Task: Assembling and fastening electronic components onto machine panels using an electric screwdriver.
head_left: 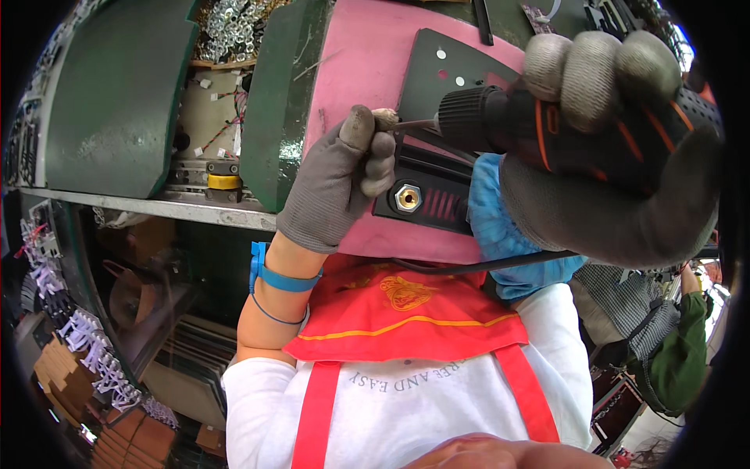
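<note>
My right hand [609, 141], in a grey glove, is wrapped round a black power drill [500, 117] with orange trim, its bit pointing left. At the bit's tip, the gloved thumb and fingers of my left hand [336, 176] are pinched together. Whatever sits between them is too small to make out. Below the bit lies a black slotted metal panel [391, 205], carrying a brass fitting with a hex nut [408, 198]. Behind it is a dark plate [422, 66] with round holes. Both rest on a pink mat [355, 55].
A box of loose metal hardware [234, 27] stands at the far left beside green panels [117, 94]. Small wired connectors [226, 117] lie between them. A black cable [484, 266] crosses in front of me. At the right is another person's green sleeve [680, 359].
</note>
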Action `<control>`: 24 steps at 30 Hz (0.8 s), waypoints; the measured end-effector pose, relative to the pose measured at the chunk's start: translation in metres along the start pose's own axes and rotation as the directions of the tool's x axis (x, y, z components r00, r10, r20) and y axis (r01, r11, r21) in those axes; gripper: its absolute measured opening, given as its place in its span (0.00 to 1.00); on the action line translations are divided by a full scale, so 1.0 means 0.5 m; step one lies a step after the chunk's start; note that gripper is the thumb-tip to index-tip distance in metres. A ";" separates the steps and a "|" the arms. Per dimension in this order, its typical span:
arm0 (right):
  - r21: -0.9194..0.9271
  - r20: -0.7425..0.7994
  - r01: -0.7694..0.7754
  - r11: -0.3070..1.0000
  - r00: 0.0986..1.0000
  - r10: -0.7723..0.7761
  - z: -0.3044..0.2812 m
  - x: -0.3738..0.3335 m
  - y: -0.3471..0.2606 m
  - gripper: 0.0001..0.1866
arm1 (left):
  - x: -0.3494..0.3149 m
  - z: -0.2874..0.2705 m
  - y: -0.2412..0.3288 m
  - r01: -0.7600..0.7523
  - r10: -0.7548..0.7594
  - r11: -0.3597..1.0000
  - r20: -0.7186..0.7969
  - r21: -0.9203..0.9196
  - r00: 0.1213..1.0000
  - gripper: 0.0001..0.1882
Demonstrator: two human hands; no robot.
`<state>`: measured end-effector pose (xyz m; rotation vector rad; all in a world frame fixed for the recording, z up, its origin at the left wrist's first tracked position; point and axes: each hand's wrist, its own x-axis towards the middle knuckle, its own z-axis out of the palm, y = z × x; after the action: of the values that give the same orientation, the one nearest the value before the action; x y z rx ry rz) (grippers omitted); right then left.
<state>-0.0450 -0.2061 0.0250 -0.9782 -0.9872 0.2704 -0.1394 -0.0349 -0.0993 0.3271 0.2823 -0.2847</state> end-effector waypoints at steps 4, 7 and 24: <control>0.127 0.024 -0.148 0.981 0.989 0.146 -0.004 0.004 -0.014 0.30 | -0.004 0.009 0.006 0.022 -0.035 0.989 0.088 0.147 0.996 0.22; 0.124 -0.036 -0.150 0.981 0.987 0.156 0.003 -0.009 -0.018 0.30 | -0.007 0.017 0.003 0.047 -0.061 0.962 0.044 0.270 0.997 0.24; 0.114 -0.037 -0.238 0.965 0.969 0.243 -0.052 -0.019 0.008 0.29 | -0.032 0.030 0.007 0.013 0.295 0.273 -0.097 0.962 0.950 0.27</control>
<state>-0.0285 -0.2244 0.0116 -1.0005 -0.7992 0.4951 -0.1499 -0.0335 -0.0798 1.6627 0.3092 -0.1959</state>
